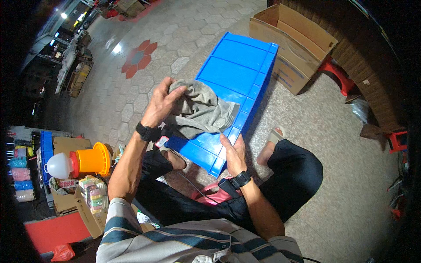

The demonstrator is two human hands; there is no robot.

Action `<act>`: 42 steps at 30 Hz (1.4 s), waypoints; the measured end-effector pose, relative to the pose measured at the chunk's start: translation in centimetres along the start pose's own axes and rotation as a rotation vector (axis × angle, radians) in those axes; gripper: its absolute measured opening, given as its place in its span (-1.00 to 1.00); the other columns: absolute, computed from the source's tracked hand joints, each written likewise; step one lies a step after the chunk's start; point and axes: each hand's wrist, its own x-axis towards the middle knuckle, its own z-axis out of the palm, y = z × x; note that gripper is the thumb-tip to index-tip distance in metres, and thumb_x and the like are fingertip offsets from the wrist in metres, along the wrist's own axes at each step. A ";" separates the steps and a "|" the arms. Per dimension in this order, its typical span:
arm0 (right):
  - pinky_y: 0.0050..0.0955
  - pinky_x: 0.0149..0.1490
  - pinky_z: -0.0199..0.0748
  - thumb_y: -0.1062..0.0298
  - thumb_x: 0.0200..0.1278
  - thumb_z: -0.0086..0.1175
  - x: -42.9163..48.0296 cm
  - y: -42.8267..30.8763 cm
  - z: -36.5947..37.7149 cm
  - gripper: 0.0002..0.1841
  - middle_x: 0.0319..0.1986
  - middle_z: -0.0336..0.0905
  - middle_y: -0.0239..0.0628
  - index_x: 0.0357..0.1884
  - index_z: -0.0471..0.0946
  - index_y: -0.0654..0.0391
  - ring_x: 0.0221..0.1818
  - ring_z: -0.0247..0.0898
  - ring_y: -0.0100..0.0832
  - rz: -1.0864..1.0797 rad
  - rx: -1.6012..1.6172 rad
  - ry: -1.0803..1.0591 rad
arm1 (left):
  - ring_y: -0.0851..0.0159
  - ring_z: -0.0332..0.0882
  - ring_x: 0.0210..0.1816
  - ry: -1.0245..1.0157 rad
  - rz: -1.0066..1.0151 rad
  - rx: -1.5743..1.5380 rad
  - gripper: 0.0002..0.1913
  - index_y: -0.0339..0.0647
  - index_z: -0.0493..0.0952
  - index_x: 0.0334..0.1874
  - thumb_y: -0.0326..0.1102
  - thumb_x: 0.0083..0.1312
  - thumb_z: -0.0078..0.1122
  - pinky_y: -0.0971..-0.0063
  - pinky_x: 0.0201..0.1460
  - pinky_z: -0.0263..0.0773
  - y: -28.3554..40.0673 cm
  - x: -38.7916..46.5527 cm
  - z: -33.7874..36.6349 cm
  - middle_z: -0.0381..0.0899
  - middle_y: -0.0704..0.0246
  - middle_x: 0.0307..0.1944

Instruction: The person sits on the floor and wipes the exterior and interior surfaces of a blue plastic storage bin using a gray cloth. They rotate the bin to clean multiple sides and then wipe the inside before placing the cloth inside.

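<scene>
Before me, between my legs, is a blue plastic crate (pixel 235 62), its ribbed side facing up. A crumpled grey cloth (pixel 205 110) lies across the middle of that blue face. My left hand (pixel 167 98) grips the cloth at its upper left, thumb on top and the other fingers mostly hidden by it. At the crate's near right edge, my right hand (pixel 234 153) holds the rim, thumb on the blue surface. A small white tag (pixel 161 141) with writing shows by the crate's left edge, below my left wrist.
An open cardboard box (pixel 292 49) stands beyond the crate at right, against a wooden panel (pixel 371 82). Left of me are an orange plastic container (pixel 93 159), a carton of colourful packs (pixel 93 197) and stacked goods (pixel 21 174). Something pink (pixel 210 197) is under my legs.
</scene>
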 end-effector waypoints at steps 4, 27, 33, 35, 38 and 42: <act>-0.37 0.25 0.41 0.36 0.43 0.24 0.6 0.4 0.3 -0.48 0.06 0.59 -0.30 0.36 0.40 0.20 0.07 0.47 -0.43 0.041 0.111 -0.005 | 0.52 0.60 -0.17 -0.022 -0.033 -0.188 -0.76 -0.18 0.56 0.02 -0.17 0.53 0.27 0.57 -0.10 0.53 4.2 -0.2 -1.8 0.66 0.48 -0.18; -0.30 0.36 0.36 0.50 0.32 0.25 1.3 1.5 0.2 -0.36 0.28 0.51 -0.14 0.44 0.35 0.28 0.25 0.44 -0.27 -0.014 0.020 0.024 | -0.25 0.36 0.36 -0.231 0.324 0.533 -0.08 -0.05 0.36 0.54 0.26 0.21 0.45 -0.01 0.42 0.32 -0.2 -0.7 6.6 0.35 -0.09 0.40; -0.32 0.27 0.46 0.44 0.42 0.22 1.2 2.3 0.2 -0.49 0.16 0.56 -0.22 0.36 0.38 0.23 0.17 0.50 -0.39 0.085 0.223 -0.065 | -0.23 0.30 0.39 -0.424 0.340 0.891 -0.15 -0.01 0.50 0.41 0.36 0.15 0.42 -0.08 0.41 0.29 -0.2 -0.7 9.3 0.41 0.09 0.40; -0.33 0.26 0.47 0.41 0.45 0.22 1.0 2.8 0.6 -0.48 0.17 0.56 -0.24 0.38 0.36 0.21 0.17 0.51 -0.41 0.139 0.356 -0.126 | -0.20 0.33 0.35 -0.457 0.330 0.807 -0.23 -0.07 0.54 0.32 0.30 0.19 0.41 -0.06 0.40 0.30 -0.6 -0.4 8.5 0.45 0.10 0.36; -0.28 0.27 0.50 0.36 0.50 0.20 0.3 3.8 1.3 -0.54 0.15 0.57 -0.27 0.35 0.37 0.18 0.17 0.53 -0.40 0.277 0.471 -0.223 | -0.04 0.43 0.17 -0.472 0.438 0.733 -0.33 0.02 0.58 0.23 0.21 0.15 0.46 -0.04 0.20 0.36 -1.6 -0.4 7.3 0.55 0.31 0.12; -0.21 0.20 0.62 0.33 0.49 0.20 -0.1 5.0 1.7 -0.57 0.08 0.62 -0.28 0.31 0.41 0.19 0.06 0.61 -0.39 0.366 0.428 -0.346 | -0.01 0.43 0.14 -0.506 0.400 0.706 -0.49 -0.10 0.58 0.08 0.06 0.22 0.45 0.01 0.30 0.29 -2.3 -1.9 6.3 0.54 0.30 -0.02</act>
